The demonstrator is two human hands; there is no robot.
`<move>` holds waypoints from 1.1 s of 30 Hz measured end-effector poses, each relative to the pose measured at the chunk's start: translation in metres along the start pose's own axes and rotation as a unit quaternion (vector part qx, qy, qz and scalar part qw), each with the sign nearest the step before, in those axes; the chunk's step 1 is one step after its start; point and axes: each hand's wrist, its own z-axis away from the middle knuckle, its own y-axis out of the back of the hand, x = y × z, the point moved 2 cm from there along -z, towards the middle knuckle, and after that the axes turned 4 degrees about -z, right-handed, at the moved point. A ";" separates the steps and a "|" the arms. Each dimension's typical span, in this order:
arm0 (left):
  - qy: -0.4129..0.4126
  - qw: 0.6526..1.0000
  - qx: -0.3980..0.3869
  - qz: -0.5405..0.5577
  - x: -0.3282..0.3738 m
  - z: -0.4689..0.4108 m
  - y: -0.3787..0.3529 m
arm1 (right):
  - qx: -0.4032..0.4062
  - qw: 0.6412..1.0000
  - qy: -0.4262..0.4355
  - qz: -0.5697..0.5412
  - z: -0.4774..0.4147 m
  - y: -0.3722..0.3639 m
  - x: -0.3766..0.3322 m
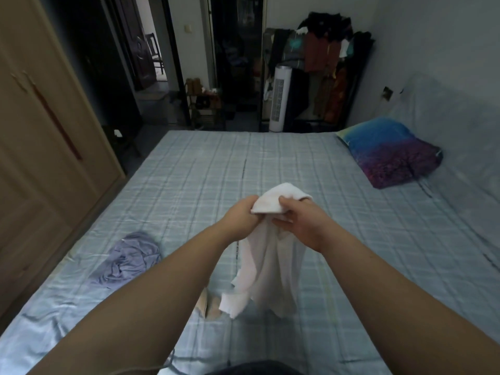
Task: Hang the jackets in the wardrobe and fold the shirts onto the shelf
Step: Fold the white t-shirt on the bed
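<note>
A white shirt hangs in the air over the bed, its upper part bunched between both hands. My left hand grips the bunched top from the left. My right hand pinches it from the right, thumb on top. The shirt's lower part dangles with a sleeve near the sheet. A crumpled lilac shirt lies on the bed at the left. A small beige garment peeks out under my left forearm.
The bed with a blue checked sheet fills the middle. A wooden wardrobe with doors closed stands at the left. A blue and purple pillow lies at the right. Behind the bed stand a white tower fan and a loaded clothes rack.
</note>
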 end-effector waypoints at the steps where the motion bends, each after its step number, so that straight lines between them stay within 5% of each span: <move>1: -0.004 0.999 0.033 0.010 0.001 -0.003 0.006 | 0.003 1.000 0.009 0.029 0.001 0.003 -0.004; 5: -0.002 0.994 0.097 0.058 0.010 -0.012 0.039 | 0.057 0.969 0.030 0.239 0.005 0.027 -0.005; 9: -0.039 0.995 0.078 0.040 0.036 -0.015 0.067 | 0.176 0.868 0.047 0.461 0.002 0.049 0.013; 14: -0.065 0.995 0.075 0.017 0.066 -0.008 0.087 | 0.302 0.776 0.053 0.551 0.012 0.059 0.041; 19: -0.049 0.994 0.099 0.012 0.074 0.001 0.103 | 0.344 0.688 0.213 0.602 0.025 0.072 0.053; 22: -0.043 0.990 0.116 0.063 0.075 0.012 0.111 | 0.374 0.742 0.232 0.506 0.029 0.081 0.058; 24: -0.042 0.987 0.134 0.077 0.079 0.019 0.117 | 0.352 0.822 0.185 0.409 0.024 0.080 0.067; 27: -0.033 0.986 0.147 0.077 0.084 0.029 0.123 | 0.153 0.919 0.089 0.352 0.009 0.059 0.082; 30: -0.024 0.984 0.158 0.073 0.084 0.041 0.126 | -0.029 0.926 0.061 0.372 0.006 0.024 0.102; 33: 0.009 0.980 0.187 0.062 0.077 0.052 0.130 | 0.004 0.919 0.083 0.386 0.008 0.001 0.123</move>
